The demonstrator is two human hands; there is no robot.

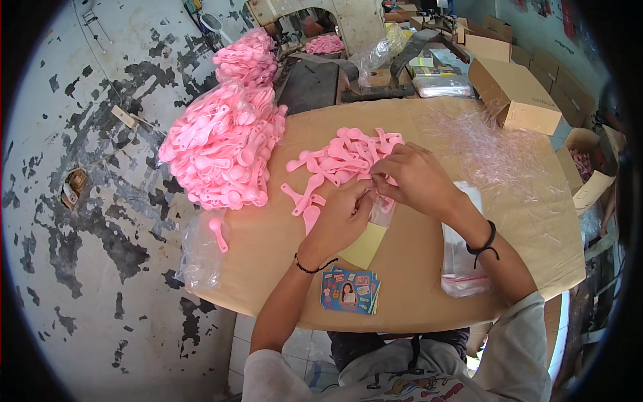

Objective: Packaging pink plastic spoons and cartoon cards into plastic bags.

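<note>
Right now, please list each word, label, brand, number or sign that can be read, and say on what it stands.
Print shows here, but I will not copy it:
Blue card stack: lettering around a person's picture; much is too small to read.
Cardboard box at upper right: one dark line, small and blurred.
Shirt: coloured print; no words I can make out.

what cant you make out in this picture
All in the head view:
- Fingertip contact of the left hand and right hand on the clear plastic: covered by the hands themselves.
- Faces of the lower cards: hidden by the top card.
- Innermost bagged pink spoons: hidden by outer ones.
- Pink contents at far right: small, partly hidden by box walls.
</note>
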